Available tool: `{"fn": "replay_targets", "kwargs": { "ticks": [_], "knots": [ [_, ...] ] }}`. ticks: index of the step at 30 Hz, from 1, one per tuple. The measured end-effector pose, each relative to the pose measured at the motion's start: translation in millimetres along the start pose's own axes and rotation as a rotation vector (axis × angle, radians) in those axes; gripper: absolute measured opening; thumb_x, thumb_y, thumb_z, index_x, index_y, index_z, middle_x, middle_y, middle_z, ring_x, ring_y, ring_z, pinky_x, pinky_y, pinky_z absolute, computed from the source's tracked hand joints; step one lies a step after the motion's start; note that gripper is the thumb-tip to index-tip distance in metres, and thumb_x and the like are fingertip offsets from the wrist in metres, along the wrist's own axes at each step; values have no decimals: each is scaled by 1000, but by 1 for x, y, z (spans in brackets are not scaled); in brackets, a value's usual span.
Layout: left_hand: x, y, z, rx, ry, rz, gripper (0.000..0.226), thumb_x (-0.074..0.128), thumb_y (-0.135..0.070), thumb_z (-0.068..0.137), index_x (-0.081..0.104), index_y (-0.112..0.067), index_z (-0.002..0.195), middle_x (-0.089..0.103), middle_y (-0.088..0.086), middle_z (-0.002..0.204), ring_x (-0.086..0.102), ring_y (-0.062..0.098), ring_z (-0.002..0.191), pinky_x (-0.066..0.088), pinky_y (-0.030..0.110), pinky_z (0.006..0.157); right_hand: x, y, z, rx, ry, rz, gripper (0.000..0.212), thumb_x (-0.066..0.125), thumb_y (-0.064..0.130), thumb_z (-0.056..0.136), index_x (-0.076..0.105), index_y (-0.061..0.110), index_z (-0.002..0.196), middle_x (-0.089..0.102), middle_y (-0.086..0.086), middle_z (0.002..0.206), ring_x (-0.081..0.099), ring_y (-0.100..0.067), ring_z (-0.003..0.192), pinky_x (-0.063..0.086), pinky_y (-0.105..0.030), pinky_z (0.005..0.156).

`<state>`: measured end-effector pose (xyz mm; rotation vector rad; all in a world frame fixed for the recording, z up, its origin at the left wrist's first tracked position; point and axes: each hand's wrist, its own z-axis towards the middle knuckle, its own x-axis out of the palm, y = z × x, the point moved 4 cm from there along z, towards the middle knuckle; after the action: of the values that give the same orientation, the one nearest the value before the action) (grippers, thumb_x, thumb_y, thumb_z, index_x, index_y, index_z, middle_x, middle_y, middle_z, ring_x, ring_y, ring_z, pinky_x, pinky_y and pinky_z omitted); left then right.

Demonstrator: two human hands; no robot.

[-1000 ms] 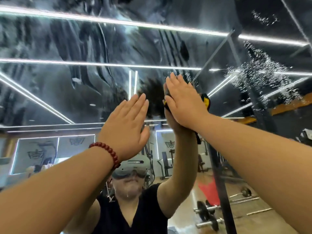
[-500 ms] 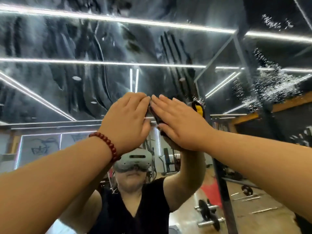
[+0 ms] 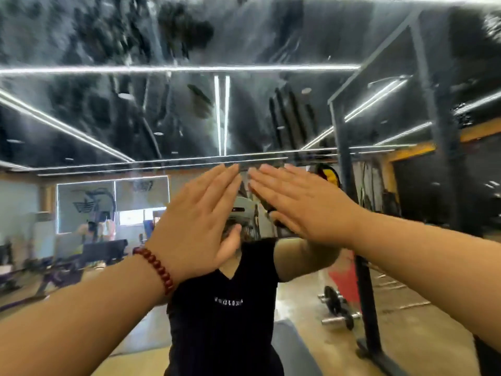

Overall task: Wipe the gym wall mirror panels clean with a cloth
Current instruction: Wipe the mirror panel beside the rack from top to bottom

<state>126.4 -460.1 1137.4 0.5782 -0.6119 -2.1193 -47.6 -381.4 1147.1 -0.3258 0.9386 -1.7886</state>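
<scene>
White lettering runs across the chest of my black shirt [image 3: 225, 316] in the reflection, but it is mirrored and too blurred to read. On the reflected far wall a dark trefoil-like logo [image 3: 86, 203] shows, without legible words.

My left hand [image 3: 200, 226] lies flat with straight fingers held together, a string of dark red beads [image 3: 157, 268] round the wrist. My right hand [image 3: 306, 207] is also flat, fingers straight, pressing the cloth [image 3: 329, 176] toward the mirror [image 3: 162, 109]; only a yellow-and-black edge of the cloth peeks out beyond my knuckles. The fingertips of both hands nearly meet.

The glass above my hands is smeared with grey streaks, blotches and finger-shaped marks, crossed by reflected strips of ceiling light. Both hands cover most of my reflected headset [image 3: 242, 210]. To the right stands a dark metal rack post [image 3: 352, 213], with a barbell and plates [image 3: 336, 308] on the tan floor.
</scene>
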Motion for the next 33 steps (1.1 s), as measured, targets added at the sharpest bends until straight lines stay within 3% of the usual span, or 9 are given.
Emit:
{"fn": "replay_targets", "kwargs": {
  "ticks": [4,10,14,17,22,27,29,31,33],
  "knots": [
    [-1,23,19,-1,45,-4,76,45,-45,90,37,4,147,30,19,157,27,33,147,35,53,113,-10,-34,31,164,-13,-4,56,32,34,102,35,7,151,31,-11,159,27,-25,147,17,-40,120],
    [-8,39,29,61,89,-23,73,46,-46,92,37,-1,149,29,16,158,26,30,147,31,50,115,-13,-30,18,-312,144,91,50,27,32,107,34,13,152,31,-5,160,25,-19,149,16,-38,123],
    [-24,56,53,32,50,-34,73,45,-44,92,38,0,148,31,16,158,27,30,146,25,47,118,-35,-94,76,35,54,28,55,33,33,100,40,5,148,39,-15,154,37,-30,142,30,-50,116],
    [-33,72,80,-33,28,-21,74,44,-44,90,38,2,148,31,17,157,27,31,146,23,47,118,-41,-104,91,189,-1,-20,58,33,34,99,38,3,148,35,-17,155,33,-31,144,19,-44,119],
    [-31,81,96,-97,68,-12,76,38,-47,92,32,2,150,26,17,159,21,29,148,5,38,122,-26,-68,71,-195,127,61,53,32,35,104,33,12,152,27,-5,160,23,-19,149,13,-37,122],
    [-22,76,92,-96,69,7,76,38,-47,92,31,2,150,23,18,160,19,30,149,14,45,120,-49,-135,134,211,24,38,61,25,39,102,26,9,154,24,-11,161,20,-24,150,12,-39,120],
    [-25,76,95,-99,44,2,75,41,-46,91,36,2,148,30,18,157,26,31,145,21,46,117,-49,-138,140,268,-19,17,60,26,39,102,27,8,154,26,-12,161,22,-26,150,14,-41,120],
    [-31,80,100,-105,6,-23,70,44,-43,89,45,2,143,43,18,150,37,31,138,28,45,112,-43,-126,129,156,-26,-8,58,28,39,102,30,11,154,28,-10,160,24,-25,149,17,-43,121],
    [-37,89,111,-93,-48,-49,65,47,-40,89,52,3,137,52,17,141,47,32,128,34,45,108,-37,-115,117,-94,27,-2,55,31,40,103,32,17,153,29,-7,160,24,-25,149,16,-43,122]
  ]
}}
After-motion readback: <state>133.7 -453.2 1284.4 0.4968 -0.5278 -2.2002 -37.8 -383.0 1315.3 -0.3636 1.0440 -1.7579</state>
